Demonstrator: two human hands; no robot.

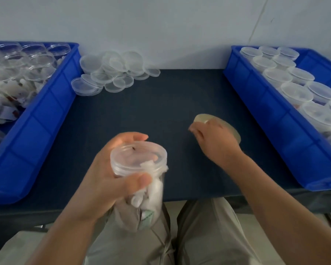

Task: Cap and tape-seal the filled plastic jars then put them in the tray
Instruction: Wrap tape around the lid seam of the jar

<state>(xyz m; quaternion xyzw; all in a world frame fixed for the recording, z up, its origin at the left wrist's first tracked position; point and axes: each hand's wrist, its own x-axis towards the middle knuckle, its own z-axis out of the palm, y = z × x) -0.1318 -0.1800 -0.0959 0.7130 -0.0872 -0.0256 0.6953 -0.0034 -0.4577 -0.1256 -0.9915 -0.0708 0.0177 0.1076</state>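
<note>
My left hand (103, 176) grips a clear plastic jar (139, 169) filled with white pieces, held upright over the table's near edge with a clear lid on top. My right hand (216, 138) rests on a roll of clear tape (216, 123) lying on the dark table, fingers curled over its near rim. A blue tray (287, 134) on the right holds several capped jars (296, 90). A blue tray (46, 115) on the left holds several uncapped filled jars (36, 60).
A heap of loose clear lids (115, 73) lies at the back of the dark table (151, 106) against the white wall. My knees in beige trousers show below the table's front edge.
</note>
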